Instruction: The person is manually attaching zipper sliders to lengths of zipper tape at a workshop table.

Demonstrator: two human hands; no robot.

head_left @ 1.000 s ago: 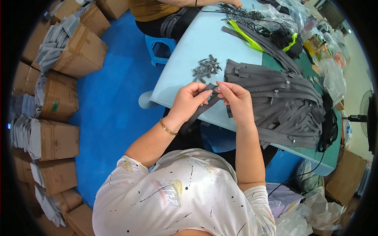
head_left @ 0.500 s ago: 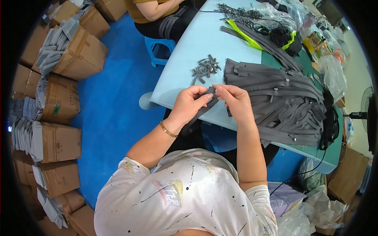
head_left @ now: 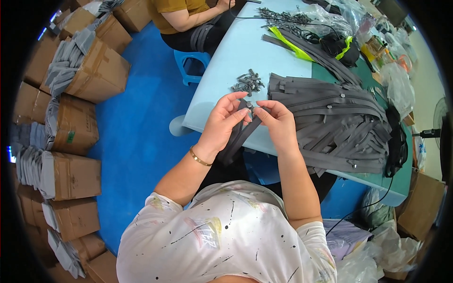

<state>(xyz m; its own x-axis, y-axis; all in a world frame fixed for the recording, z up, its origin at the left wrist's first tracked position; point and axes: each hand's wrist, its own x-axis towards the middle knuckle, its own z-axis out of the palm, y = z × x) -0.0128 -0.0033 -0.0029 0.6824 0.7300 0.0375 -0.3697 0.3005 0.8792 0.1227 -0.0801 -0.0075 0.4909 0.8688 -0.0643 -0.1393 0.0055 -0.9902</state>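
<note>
We have the strip point(head_left: 244, 137) in both hands point(head_left: 221, 121), over the table's point(head_left: 210, 101) near edge. Small-parts pile point(head_left: 248, 81) on table, just beyond hands; strip stack point(head_left: 332, 125) to their right. Left of table: stool point(head_left: 189, 56), co-worker point(head_left: 181, 16) on it. Far left: cartons point(head_left: 78, 177) lined along floor point(head_left: 141, 118).

My two bare hands meet above the corner of a pale blue table point(head_left: 207, 101). My left hand point(head_left: 219, 123) and right hand point(head_left: 279, 123) pinch a dark grey zipper strip point(head_left: 243, 135), its length hanging toward my lap, with a small metal slider point(head_left: 249, 105) between my fingertips. Just beyond lies a little pile of zipper pulls point(head_left: 248, 83); to the right, a broad heap of grey zipper strips point(head_left: 339, 122). Cardboard boxes point(head_left: 101, 70) line the blue floor point(head_left: 137, 141) at left.
</note>
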